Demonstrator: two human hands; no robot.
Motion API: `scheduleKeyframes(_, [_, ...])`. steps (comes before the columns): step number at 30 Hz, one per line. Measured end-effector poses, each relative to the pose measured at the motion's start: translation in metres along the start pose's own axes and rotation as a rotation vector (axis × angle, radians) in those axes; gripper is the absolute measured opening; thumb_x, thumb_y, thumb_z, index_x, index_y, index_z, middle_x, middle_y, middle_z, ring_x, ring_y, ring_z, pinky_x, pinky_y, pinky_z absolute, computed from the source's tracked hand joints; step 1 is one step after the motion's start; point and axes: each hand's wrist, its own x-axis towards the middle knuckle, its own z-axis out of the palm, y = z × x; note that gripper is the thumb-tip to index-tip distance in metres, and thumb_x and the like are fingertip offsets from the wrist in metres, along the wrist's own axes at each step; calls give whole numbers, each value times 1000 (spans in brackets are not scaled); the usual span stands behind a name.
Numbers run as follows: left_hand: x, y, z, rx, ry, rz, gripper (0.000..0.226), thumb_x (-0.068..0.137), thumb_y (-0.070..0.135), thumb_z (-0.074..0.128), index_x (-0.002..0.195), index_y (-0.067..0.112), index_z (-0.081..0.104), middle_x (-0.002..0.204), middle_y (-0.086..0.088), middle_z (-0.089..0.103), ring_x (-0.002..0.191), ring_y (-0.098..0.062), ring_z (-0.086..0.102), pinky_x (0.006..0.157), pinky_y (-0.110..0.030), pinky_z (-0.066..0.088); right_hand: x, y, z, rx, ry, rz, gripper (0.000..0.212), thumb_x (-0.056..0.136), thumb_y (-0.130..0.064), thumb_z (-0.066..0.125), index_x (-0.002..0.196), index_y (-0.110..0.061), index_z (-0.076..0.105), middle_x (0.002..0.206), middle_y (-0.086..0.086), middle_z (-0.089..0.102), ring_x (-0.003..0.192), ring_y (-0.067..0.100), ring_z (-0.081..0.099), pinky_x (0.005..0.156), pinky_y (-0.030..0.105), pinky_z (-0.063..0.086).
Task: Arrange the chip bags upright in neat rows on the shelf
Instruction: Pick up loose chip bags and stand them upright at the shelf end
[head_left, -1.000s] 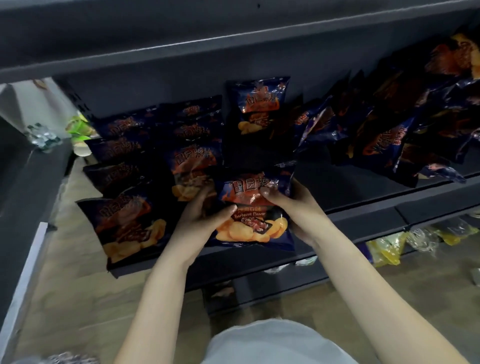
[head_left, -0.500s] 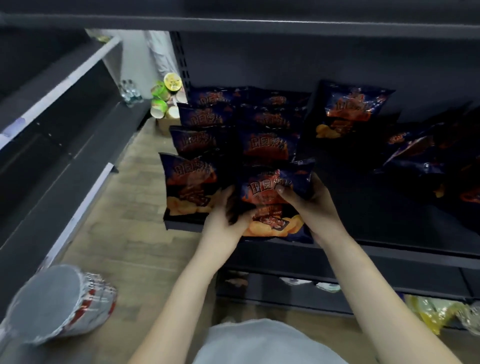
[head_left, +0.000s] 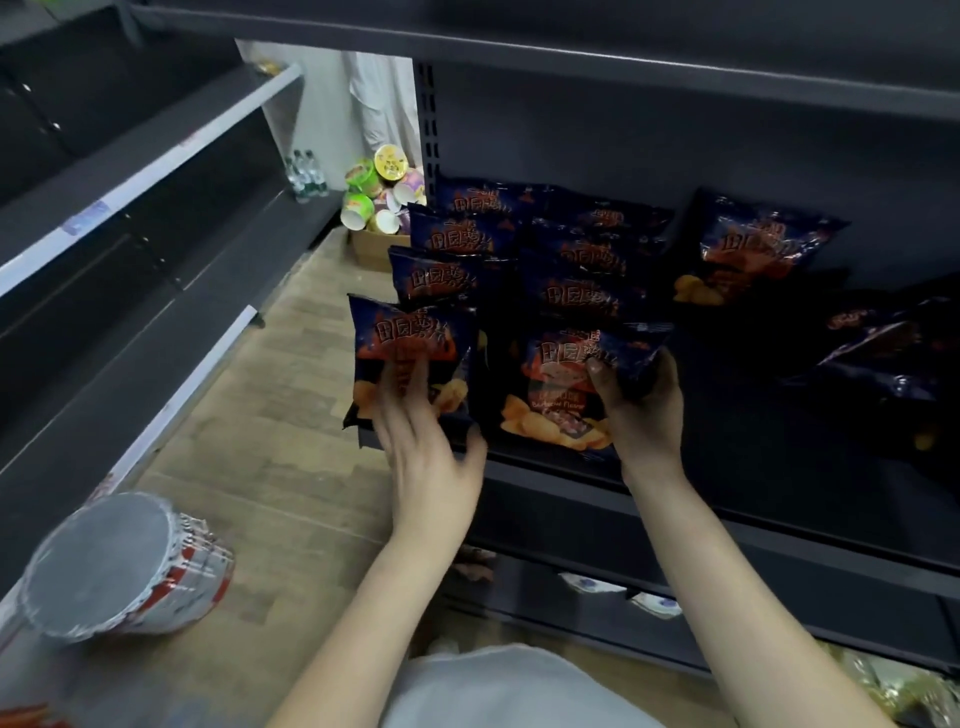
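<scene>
The left hand (head_left: 423, 447) rests open with straight fingers on the front-left chip bag (head_left: 405, 338), and the right hand (head_left: 647, 415) grips the middle front chip bag (head_left: 556, 405) on the dark shelf (head_left: 727, 519).

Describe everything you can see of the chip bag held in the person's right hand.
The chip bag is a glossy dark blue packet with red-orange lettering and golden chips pictured low down. It stands upright at the front edge of the shelf, heading the second row from the left. The right hand grips its top right corner.
</scene>
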Motion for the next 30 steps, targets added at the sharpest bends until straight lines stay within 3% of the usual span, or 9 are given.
scheduleKeyframes(4, [22, -18, 1, 91, -82, -100, 90, 74, 14, 74, 144, 1, 20, 150, -29, 10, 137, -50, 6, 110, -61, 14, 0, -1, 4, -70, 15, -42, 62, 81, -29, 72, 136, -21, 44, 126, -6, 59, 117, 9, 54, 96, 24, 41])
scheduleKeyframes(9, [38, -31, 5, 131, -192, -74, 96, 75, 27, 75, 147, 8, 15, 153, -23, 11, 140, -42, 11, 106, -61, 26, 3, 2, 3, -184, 26, -76, 69, 81, -31, 71, 141, -18, 39, 132, 0, 52, 125, 17, 47, 107, 37, 38])
scheduleKeyframes(11, [39, -33, 6, 122, -207, -57, 96, 75, 29, 74, 148, 11, 14, 154, -21, 11, 140, -39, 13, 104, -61, 30, 1, 4, 3, -234, 58, -93, 72, 81, -33, 70, 143, -19, 37, 126, -4, 47, 125, 18, 45, 104, 28, 35])
scheduleKeyframes(15, [36, -36, 4, 108, -223, -6, 96, 74, 30, 75, 148, 12, 17, 154, -19, 15, 140, -38, 18, 103, -60, 34, -5, 10, 7, -304, 115, -116, 78, 81, -36, 70, 146, -18, 31, 133, 10, 42, 126, 22, 39, 98, 21, 29])
scheduleKeyframes(19, [31, -35, 5, 64, -264, 34, 95, 76, 29, 74, 148, 13, 15, 154, -19, 13, 141, -38, 15, 108, -57, 29, -9, 15, 11, -302, 132, -123, 74, 86, -33, 65, 147, -17, 26, 141, 11, 34, 130, 24, 39, 104, 28, 34])
scheduleKeyframes(25, [31, -34, 6, 73, -318, 61, 95, 81, 35, 68, 143, 23, -4, 155, -19, 3, 142, -37, 4, 112, -57, 17, -11, 15, 16, -344, 179, -162, 73, 88, -32, 62, 147, -8, 25, 140, 15, 36, 128, 27, 40, 103, 33, 38])
scheduleKeyframes(30, [31, -37, 1, 7, -283, 55, 88, 80, 31, 70, 148, 15, 16, 154, -19, 12, 142, -35, 12, 110, -55, 25, -15, 15, 14, -344, 227, -172, 70, 89, -31, 61, 146, -6, 28, 139, 17, 37, 129, 28, 40, 102, 29, 35])
